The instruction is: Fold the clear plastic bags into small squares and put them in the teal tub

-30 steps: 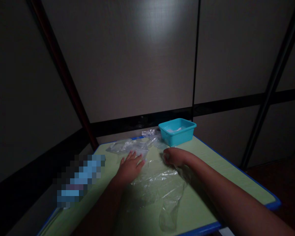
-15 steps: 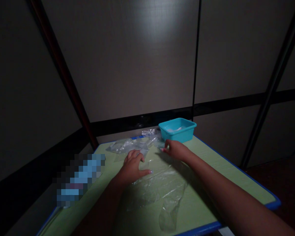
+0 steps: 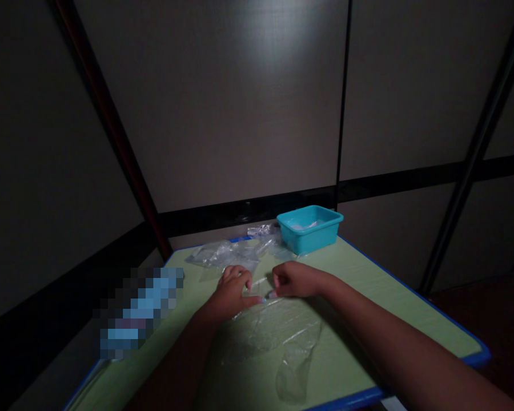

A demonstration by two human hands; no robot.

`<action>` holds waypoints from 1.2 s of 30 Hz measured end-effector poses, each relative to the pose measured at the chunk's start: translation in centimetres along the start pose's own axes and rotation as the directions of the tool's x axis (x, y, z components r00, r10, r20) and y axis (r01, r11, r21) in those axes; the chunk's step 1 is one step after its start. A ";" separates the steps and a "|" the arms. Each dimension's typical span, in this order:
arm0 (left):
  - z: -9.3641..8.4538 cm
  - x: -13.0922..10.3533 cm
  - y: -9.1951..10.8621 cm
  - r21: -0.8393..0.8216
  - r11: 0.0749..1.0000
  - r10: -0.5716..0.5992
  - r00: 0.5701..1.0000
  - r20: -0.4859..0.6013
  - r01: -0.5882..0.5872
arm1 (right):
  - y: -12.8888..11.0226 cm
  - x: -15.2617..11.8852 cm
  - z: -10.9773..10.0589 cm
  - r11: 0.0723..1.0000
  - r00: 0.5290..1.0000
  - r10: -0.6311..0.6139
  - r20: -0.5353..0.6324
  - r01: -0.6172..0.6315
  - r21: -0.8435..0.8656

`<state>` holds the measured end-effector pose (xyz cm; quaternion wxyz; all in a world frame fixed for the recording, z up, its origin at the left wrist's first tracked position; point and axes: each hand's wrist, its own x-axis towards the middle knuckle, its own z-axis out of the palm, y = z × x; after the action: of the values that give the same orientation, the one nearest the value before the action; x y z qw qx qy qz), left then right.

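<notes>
A clear plastic bag (image 3: 295, 331) lies flat on the pale green table (image 3: 360, 297), its narrow end towards me. My left hand (image 3: 233, 294) rests at the far-left part of the bag, thumb stretched out and apart from the curled fingers, holding nothing I can see. My right hand (image 3: 297, 279) is over the bag's far edge, fingers curled in a pinch. Its fingertips almost meet my left thumb. Whatever the pinch holds is too small to make out. Crumpled clear plastic bags (image 3: 223, 254) lie beyond my left hand.
A turquoise plastic basin (image 3: 314, 240) stands at the table's far right corner, with something pale inside. At the left edge is a blurred-out blue item (image 3: 148, 305). Dark panelled cabinet doors (image 3: 248, 114) rise behind the table, which has a blue rim (image 3: 346, 399).
My right hand has moved from beside the basin, left and towards me, to my left thumb. My left hand has stayed nearly in place.
</notes>
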<state>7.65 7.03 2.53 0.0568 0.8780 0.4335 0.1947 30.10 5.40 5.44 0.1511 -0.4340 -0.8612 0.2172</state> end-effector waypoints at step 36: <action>-0.5 0.2 -0.7 0.159 0.928 -0.287 0.918 -0.275 0.338 | 0.4 0.0 0.2 0.999 0.990 0.029 0.139 -0.034 0.031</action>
<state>7.10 7.57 2.88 -0.0571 0.7671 0.5899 0.2453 30.28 5.54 5.07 0.0948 -0.4290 -0.8589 0.2632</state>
